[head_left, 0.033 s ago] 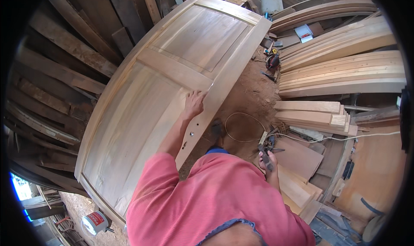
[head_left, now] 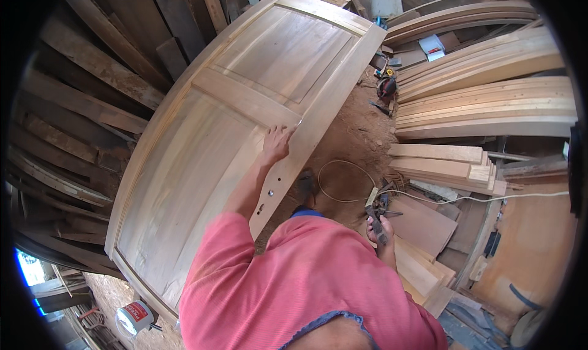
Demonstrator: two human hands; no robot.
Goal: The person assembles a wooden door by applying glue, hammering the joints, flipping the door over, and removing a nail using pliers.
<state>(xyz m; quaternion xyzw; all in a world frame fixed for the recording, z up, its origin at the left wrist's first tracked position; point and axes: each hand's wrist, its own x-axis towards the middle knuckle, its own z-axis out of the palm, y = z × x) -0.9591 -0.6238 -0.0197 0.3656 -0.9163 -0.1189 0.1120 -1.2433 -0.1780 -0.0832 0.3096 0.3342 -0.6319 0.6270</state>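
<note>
A pale wooden panel door [head_left: 245,98] lies flat and slanting across the left and middle. My left hand [head_left: 277,143] rests on it, fingers spread over the wood near the stile on my side. Two round holes and a slot [head_left: 261,209] are cut in that stile, nearer to me than the hand. On my right side, low down, my right hand [head_left: 384,232] is closed around a dark hand tool [head_left: 378,229]; its exact kind is too small to make out. Just beyond that hand are a pale block and some dark and blue tool parts [head_left: 384,198].
Long wooden boards [head_left: 484,108] are stacked on the right, with shorter planks [head_left: 447,163] nearer. A pale cord [head_left: 471,197] runs from the right and loops on the dirt floor. Dark boards [head_left: 92,105] lean at the left. A white bucket [head_left: 131,318] stands at the lower left.
</note>
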